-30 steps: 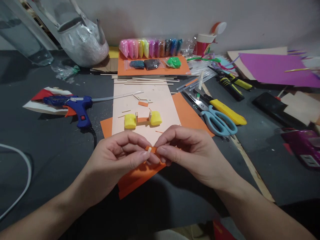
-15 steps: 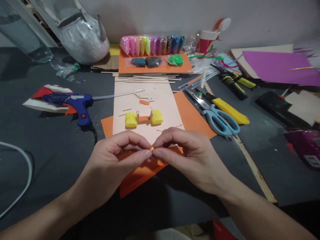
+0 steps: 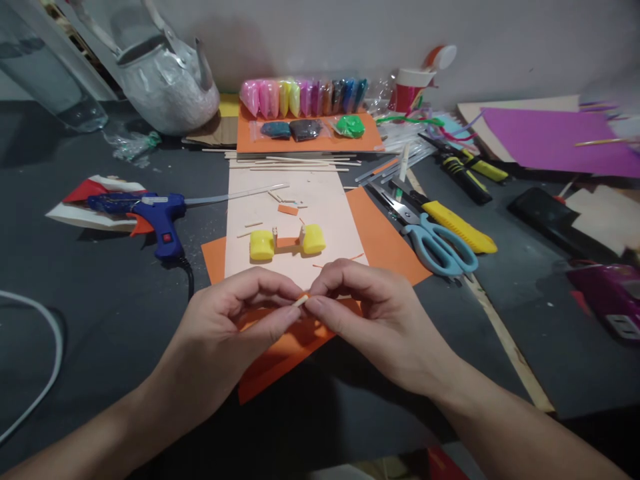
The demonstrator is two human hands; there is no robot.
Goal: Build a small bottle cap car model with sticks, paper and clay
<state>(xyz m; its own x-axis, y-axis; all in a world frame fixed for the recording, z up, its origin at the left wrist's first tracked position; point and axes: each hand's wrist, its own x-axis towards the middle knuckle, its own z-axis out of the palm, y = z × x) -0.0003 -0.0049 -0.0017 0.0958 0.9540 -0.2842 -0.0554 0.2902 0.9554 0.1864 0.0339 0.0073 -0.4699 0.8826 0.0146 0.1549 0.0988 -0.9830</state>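
Note:
A short piece of wooden stick [image 3: 301, 301] with a bit of orange paper behind it sits between the fingertips of both hands. My left hand [image 3: 245, 313] is closed in a pinch at its left end. From the other side my right hand [image 3: 367, 317] pinches it too, thumb against forefinger. Just beyond the fingers, two yellow rounded blocks [image 3: 262, 245] joined by an orange strip [image 3: 287, 243] with small upright sticks rest on a pale board [image 3: 295, 183]. Orange paper [image 3: 280, 360] lies under the hands.
A blue glue gun [image 3: 165, 220] lies at left, its cord running toward me. Blue-handled scissors [image 3: 440, 247], a yellow cutter [image 3: 463, 227] and pliers [image 3: 467, 173] are at right. Behind stand a metal kettle [image 3: 165, 87] and bagged coloured clay [image 3: 305, 98]. Stick offcuts [image 3: 254, 225] dot the board.
The stick piece has turned slightly between my fingertips and more of its length shows. The view has shifted a little; the things on the table stay where they were.

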